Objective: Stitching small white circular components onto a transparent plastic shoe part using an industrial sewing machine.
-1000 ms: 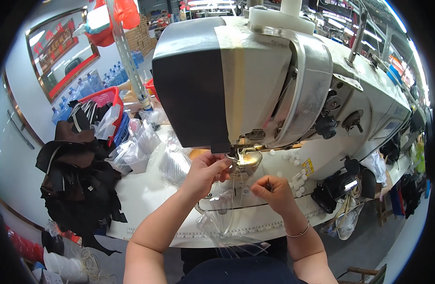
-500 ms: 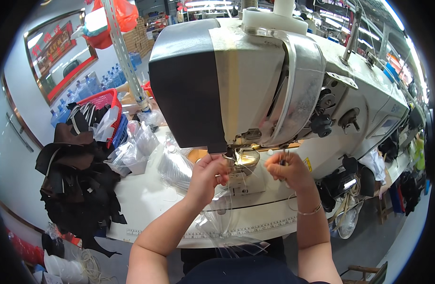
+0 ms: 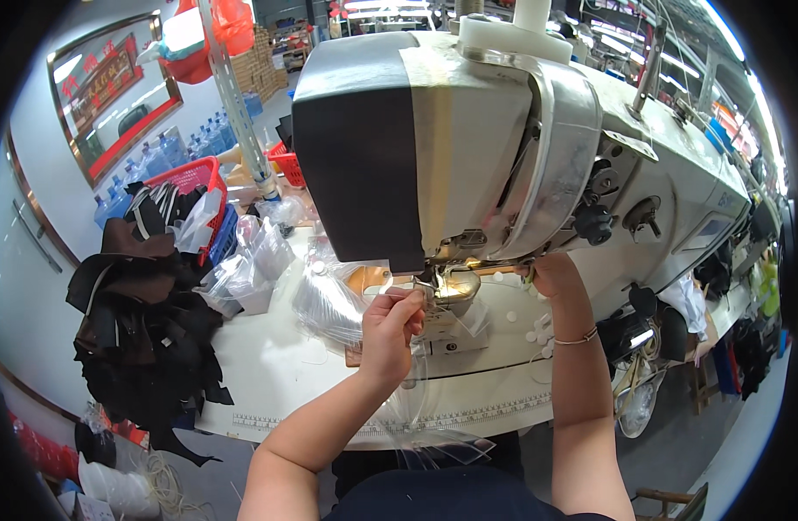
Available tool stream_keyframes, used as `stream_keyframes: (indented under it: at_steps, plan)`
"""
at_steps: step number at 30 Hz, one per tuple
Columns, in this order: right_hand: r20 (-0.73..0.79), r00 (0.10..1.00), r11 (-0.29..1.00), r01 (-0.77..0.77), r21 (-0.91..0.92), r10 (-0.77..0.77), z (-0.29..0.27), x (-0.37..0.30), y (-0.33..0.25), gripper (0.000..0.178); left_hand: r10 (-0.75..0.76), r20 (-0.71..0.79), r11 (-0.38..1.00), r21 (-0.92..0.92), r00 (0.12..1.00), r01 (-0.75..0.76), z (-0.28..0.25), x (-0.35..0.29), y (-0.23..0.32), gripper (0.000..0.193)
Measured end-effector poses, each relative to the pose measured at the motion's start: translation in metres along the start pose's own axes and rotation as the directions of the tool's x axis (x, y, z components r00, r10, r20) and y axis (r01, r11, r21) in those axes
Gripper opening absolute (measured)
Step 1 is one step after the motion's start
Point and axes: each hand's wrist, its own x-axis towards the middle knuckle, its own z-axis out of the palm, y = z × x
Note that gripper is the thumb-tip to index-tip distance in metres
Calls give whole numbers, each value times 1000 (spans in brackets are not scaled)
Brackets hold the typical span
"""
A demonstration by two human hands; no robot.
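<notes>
A large sewing machine (image 3: 477, 139) stands over a pale work table. My left hand (image 3: 389, 334) is raised in a pinch just left of its needle area (image 3: 442, 282); what lies between thumb and fingertips is too small to make out. Beneath the machine arm, my right hand (image 3: 559, 276) has its fingers curled around a small object with a yellowish-green edge, mostly hidden. A bundle of clear plastic strips (image 3: 328, 304) lies left of the needle area. More clear strips (image 3: 416, 425) run below my left hand and over the table's front edge.
Small white discs (image 3: 540, 333) lie right of the needle area. A ruler strip (image 3: 486, 408) follows the table's front edge. Black and brown pieces (image 3: 147, 330) are heaped at the left, beside a red basket (image 3: 210, 187) and crumpled clear bags (image 3: 251, 265).
My right hand has moved away and slightly up, under the machine arm. My left hand has shifted slightly right and down, still pinched. The view has moved a little.
</notes>
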Motion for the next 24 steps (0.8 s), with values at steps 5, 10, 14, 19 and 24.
stream_keyframes:
  at_steps: [5,10,14,19,24]
  plan:
    - [80,992,995,90,52,-94,-10,38,21,5,50,-52,999,-18,997,-51,5,-4,-5,8]
    - [280,849,832,511,-219,-448,-20,62,39,29,139,-44,990,11,989,-139,10,-8,-14,6]
    - [229,890,866,444,-232,-395,6,78,33,28,323,-7,929,196,946,-315,14,-14,-22,5]
    - [146,935,903,350,-249,-322,29,80,34,26,546,96,760,363,833,-540,10,-9,-34,6]
    - [87,967,933,252,-257,-237,33,77,34,24,564,75,751,367,823,-548,14,-10,-38,6]
